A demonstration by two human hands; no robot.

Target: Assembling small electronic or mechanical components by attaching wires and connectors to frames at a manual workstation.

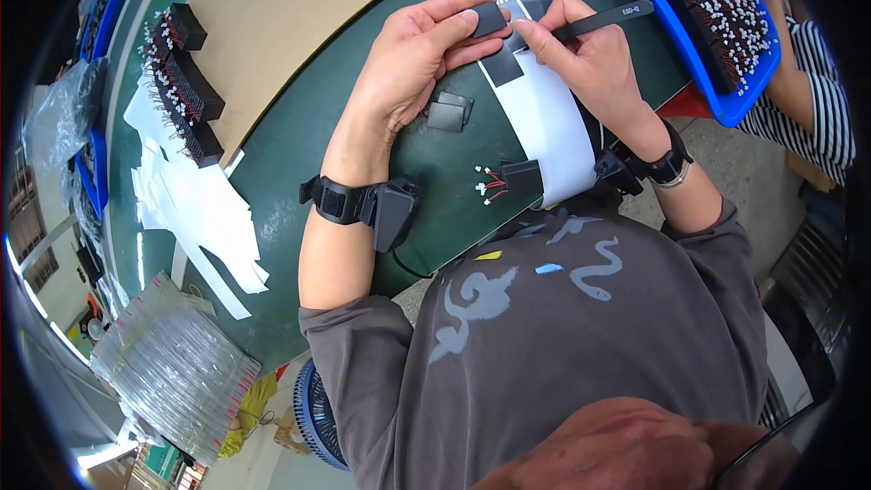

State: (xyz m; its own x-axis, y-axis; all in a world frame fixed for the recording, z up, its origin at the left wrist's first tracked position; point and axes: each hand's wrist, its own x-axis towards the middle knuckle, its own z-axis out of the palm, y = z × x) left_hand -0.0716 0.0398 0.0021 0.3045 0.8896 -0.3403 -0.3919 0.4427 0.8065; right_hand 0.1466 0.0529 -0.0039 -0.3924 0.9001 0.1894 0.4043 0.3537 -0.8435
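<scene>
My left hand (419, 50) pinches a thin dark grey rectangular piece (491, 20) between thumb and fingers. Close beside it, my right hand (590, 59) is closed around black tweezers (626, 13), its thumb and forefinger meeting at the edge of that piece. Whether those fingertips hold anything else is hidden. Below both hands runs a white backing strip (549, 127) bearing dark grey rectangular stickers (504, 65). Small dark flat blocks (447, 114) lie under my left wrist. Near the table edge, a black block with red wires and white connectors (521, 178) rests against the strip.
A blue tray (726, 113) of wired pieces stands at the right, near a person in a striped sleeve (821, 82). To the left are a tan board (272, 27), black wired blocks (195, 82), white paper strips (200, 218) and a plastic-wrapped stack (177, 363). A blue fan (318, 417) stands below.
</scene>
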